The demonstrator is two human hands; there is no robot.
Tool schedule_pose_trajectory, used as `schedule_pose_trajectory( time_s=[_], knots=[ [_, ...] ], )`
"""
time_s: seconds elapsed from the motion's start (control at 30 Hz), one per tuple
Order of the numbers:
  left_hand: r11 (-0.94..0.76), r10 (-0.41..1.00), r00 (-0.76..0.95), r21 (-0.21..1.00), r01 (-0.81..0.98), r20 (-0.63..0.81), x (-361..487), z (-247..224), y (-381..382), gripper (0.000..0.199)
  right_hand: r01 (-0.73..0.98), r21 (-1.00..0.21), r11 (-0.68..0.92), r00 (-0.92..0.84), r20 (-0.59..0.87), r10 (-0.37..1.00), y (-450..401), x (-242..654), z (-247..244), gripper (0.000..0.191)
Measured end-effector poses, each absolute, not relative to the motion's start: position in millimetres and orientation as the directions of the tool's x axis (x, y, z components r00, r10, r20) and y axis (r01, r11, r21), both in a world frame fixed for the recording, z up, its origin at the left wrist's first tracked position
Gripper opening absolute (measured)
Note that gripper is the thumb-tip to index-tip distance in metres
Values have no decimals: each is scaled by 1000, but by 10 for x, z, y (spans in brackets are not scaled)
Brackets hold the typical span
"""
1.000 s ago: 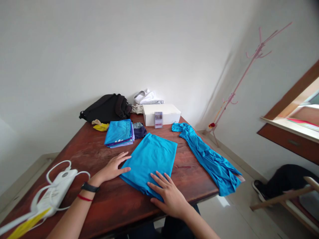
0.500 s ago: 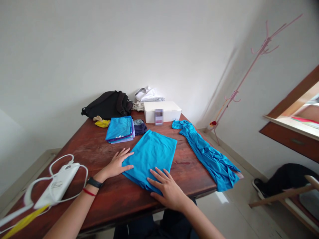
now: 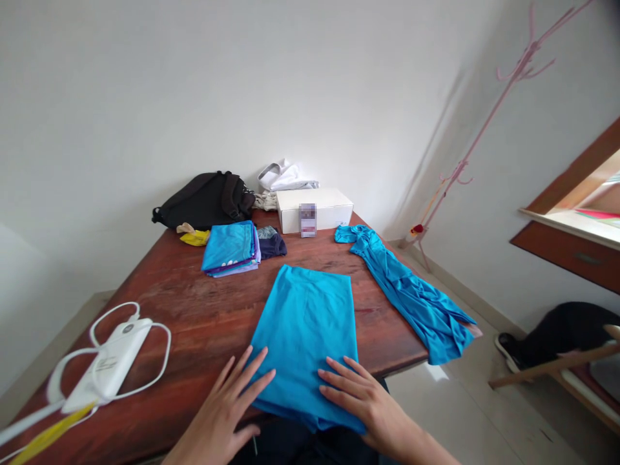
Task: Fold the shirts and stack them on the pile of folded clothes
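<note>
A folded blue cloth point(image 3: 310, 323) lies flat at the front edge of the wooden table, its near end reaching the edge. My left hand point(image 3: 232, 397) touches its lower left side with fingers spread. On the lower right part of the cloth rests my right hand point(image 3: 361, 394), fingers also spread and holding nothing. Farther back on the left is a stack of folded blue and purple cloths point(image 3: 230, 247). A long, crumpled blue garment point(image 3: 407, 290) stretches along the table's right side, its near end hanging over the edge.
On the table point(image 3: 194, 303) a white power strip point(image 3: 109, 365) with looped cables lies at left. Behind are a black bag point(image 3: 198, 200), yellow cloth point(image 3: 195, 238), dark cloth point(image 3: 271, 244), white box point(image 3: 334, 210) and small packet point(image 3: 308, 221). A pink coat rack point(image 3: 489, 126) stands right.
The folded blue cloth has turned to lie straighter and moved nearer the front edge. My left hand has come down toward me, and my right hand has shifted slightly right.
</note>
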State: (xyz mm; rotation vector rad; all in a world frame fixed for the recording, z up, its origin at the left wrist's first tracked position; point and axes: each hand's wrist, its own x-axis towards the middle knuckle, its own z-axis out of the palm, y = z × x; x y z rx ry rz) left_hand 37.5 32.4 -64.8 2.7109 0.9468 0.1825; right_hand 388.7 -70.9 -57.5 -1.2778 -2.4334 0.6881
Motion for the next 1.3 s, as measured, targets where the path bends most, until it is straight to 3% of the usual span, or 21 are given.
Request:
schedule_pose_trajectory(
  time_s=[0.13,0.27,0.37,0.5,0.6,0.73,0.83,1.1,1.2,1.3],
  knots=[
    [-778,625,765,217,590,159,352,-848,223,79,634,-620,461,-538,74,839,-781,3975,-402,61],
    [-825,561,796,231,515,229,331,-837,184,70,570,-718,400,-523,58,850,-791,4048,-161,53],
    [-828,550,781,309,467,296,330,-738,186,58,531,-772,350,-505,43,862,-796,4118,-35,47],
    [-758,617,701,510,407,357,384,-498,258,39,483,-834,267,-420,47,906,-781,4212,134,39],
    [-646,706,637,650,401,310,529,-236,394,25,425,-880,211,-348,56,936,-682,4294,248,37],
    [-462,848,471,774,433,243,910,64,796,30,343,-935,93,-88,67,994,-334,4399,217,47],
    [-369,870,469,830,418,151,1251,72,1275,35,262,-965,-32,87,-10,996,39,4440,57,53],
    [-371,798,598,846,384,79,1699,-351,2151,32,244,-951,-189,233,-132,963,634,4630,-356,51],
    [-360,788,613,852,379,60,1705,-371,2200,31,310,-915,-257,214,-196,957,664,4736,-426,46],
    [-386,792,607,824,415,65,1695,-391,2207,32,451,-863,-228,208,-147,967,660,4808,-469,40]
  ],
)
